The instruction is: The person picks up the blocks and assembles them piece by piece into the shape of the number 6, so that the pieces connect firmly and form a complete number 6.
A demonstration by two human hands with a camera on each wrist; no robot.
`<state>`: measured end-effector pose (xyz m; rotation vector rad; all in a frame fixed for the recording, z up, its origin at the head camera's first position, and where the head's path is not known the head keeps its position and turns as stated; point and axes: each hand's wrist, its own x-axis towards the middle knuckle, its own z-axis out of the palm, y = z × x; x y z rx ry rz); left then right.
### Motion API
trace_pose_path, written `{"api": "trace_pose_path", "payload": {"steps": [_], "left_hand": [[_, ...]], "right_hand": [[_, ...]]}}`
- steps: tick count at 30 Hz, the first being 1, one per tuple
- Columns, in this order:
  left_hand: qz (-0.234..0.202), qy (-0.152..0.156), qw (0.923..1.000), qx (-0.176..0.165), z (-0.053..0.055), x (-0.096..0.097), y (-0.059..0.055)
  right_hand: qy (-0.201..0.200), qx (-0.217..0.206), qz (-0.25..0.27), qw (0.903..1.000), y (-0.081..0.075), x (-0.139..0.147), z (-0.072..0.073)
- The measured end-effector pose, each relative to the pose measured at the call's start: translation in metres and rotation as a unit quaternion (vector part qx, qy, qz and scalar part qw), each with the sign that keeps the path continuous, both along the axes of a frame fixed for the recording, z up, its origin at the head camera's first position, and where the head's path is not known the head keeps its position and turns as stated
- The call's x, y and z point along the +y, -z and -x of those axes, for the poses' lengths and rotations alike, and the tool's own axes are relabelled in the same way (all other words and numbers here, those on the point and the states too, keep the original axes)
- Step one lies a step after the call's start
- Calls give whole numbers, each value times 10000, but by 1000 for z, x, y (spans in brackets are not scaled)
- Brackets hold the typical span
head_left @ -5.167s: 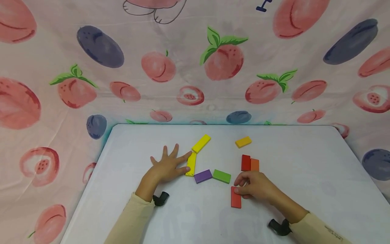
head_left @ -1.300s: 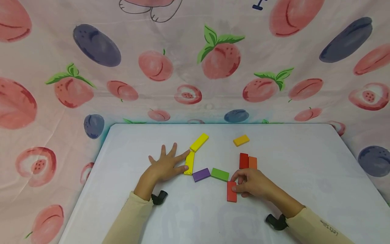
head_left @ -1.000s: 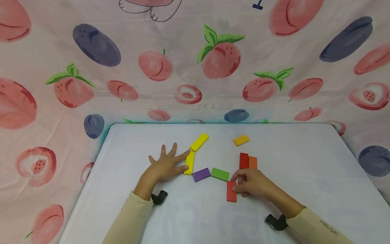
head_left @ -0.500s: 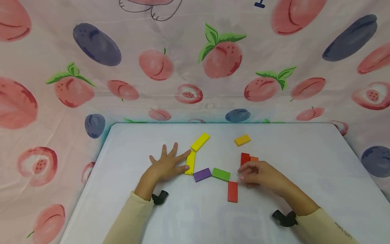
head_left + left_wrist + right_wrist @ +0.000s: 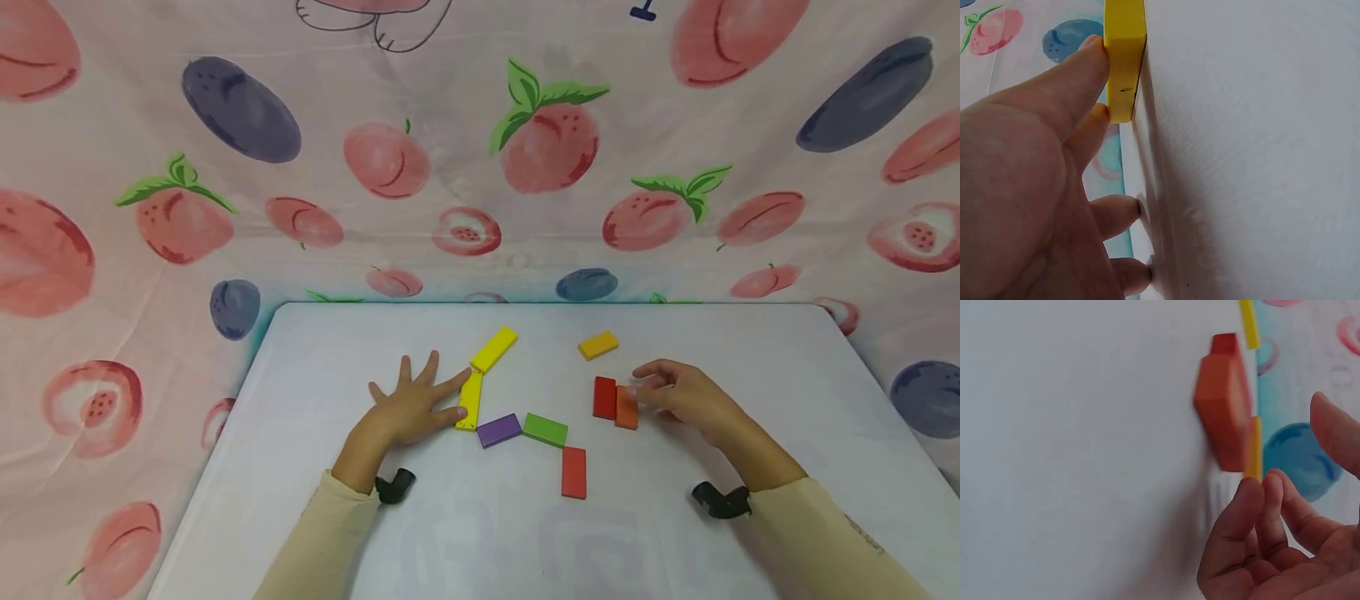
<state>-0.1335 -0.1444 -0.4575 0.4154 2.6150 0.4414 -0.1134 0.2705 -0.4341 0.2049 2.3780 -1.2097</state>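
Note:
My left hand (image 5: 405, 412) lies spread on the board, thumb and index finger touching the side of a long yellow block (image 5: 471, 402). The left wrist view shows both fingertips against this yellow block (image 5: 1124, 69). My right hand (image 5: 690, 400) hovers just right of an orange block (image 5: 627, 408), fingers loosely bent and empty. In the right wrist view, the orange block (image 5: 1219, 406) stays apart from the thumb. A dark red block (image 5: 604, 398) sits against the orange one. Purple (image 5: 499, 430), green (image 5: 546, 430) and light red (image 5: 573, 473) blocks form a chain from the yellow one.
A second yellow block (image 5: 494, 349) continues the chain at the back, angled right. A yellow-orange block (image 5: 598, 345) lies alone near the far edge of the white board (image 5: 480, 542). Fruit-patterned cloth (image 5: 465, 150) hangs behind it.
The right hand slid the light red block up and left to the green block's end, let go of it, then moved right and back beside the orange block. The left hand stayed put.

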Motion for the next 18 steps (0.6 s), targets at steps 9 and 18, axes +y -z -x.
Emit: {"api": "trace_pose_path", "payload": {"steps": [9, 18], "left_hand": [[-7, 12, 10000, 17, 1, 0, 1], [27, -8, 10000, 4, 0, 0, 0]], "right_hand": [[-137, -356, -14, 9993, 11, 6, 7], [-188, -333, -174, 9991, 14, 4, 8]]}}
